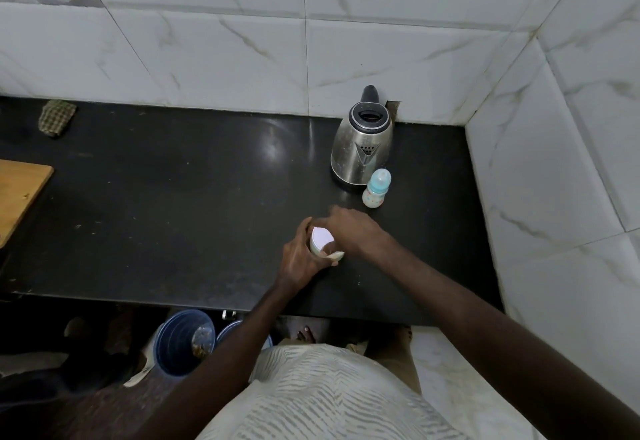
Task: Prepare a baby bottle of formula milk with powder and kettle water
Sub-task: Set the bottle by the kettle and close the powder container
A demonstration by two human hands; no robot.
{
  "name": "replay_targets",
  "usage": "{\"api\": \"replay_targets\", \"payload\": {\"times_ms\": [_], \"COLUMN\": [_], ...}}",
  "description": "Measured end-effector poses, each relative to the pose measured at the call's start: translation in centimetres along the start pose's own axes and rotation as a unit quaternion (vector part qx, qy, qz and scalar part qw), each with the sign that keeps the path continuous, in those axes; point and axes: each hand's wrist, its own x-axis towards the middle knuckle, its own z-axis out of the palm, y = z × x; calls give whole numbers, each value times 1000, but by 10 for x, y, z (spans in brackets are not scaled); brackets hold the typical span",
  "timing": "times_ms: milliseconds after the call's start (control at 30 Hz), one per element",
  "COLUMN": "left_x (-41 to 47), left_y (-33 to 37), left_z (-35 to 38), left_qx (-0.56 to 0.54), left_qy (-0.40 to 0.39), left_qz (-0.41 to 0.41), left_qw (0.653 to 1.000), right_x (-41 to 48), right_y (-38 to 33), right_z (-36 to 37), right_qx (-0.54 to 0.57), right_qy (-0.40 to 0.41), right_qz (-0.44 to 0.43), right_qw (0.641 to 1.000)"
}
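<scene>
Dim, soft light; a pale glare patch on the black counter (273,148); wide-angle bending at edges.

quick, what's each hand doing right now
Left hand: closed around the side of the small white container on the counter.
Right hand: over the container's top, fingers on it; exact grip cannot be told.

There are two hands (301,252), one white tub (322,242), one kettle (362,148), one baby bottle (376,188), one wooden board (17,193), one checked cloth (57,117) and two blue buckets (178,342).
</scene>
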Motion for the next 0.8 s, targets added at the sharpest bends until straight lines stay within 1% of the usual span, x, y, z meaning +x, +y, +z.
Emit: {"api": "replay_targets", "payload": {"times_ms": [33,100,133,200,267,333,400,533,600,667,733,767,800], "left_x": [1,1,1,1,1,2,3,5,6,9,13,16,19], "left_y": [-1,-2,-2,-1,-2,-2,-4,-2,0,3,7,9,11], "left_z": [0,1,1,0,1,2,4,6,8,7,8,9,10], "left_qx": [2,8,10,7,2,4,7,-11,-13,-12,-7,-3,2], "left_qy": [-2,-5,-6,-7,-6,-1,-1,-15,-18,-16,-12,-9,-9], "left_qz": [1,6,7,12,14,12,11,-9,-13,-13,-1,5,7], "left_qw": [1000,1000,1000,1000,1000,1000,1000,1000,1000,1000,1000,1000,1000], "right_x": [-1,1,2,1,-2,-6,-7,-3,-3,-3,-2,-2,-2], "right_y": [-2,-5,-5,-5,-6,-8,-10,-19,-18,-12,-7,-6,-4], "right_z": [2,6,6,7,7,11,13,15,12,7,4,4,4], "right_qx": [4,7,-15,-45,-20,24,42,65,25,13,37,43,49], "right_qy": [15,61,71,70,57,37,34,96,96,73,57,57,66], "right_qz": [16,90,128,168,161,102,82,180,205,198,154,138,141], "right_qw": [1000,994,989,982,985,994,995,977,974,977,986,988,987]}}
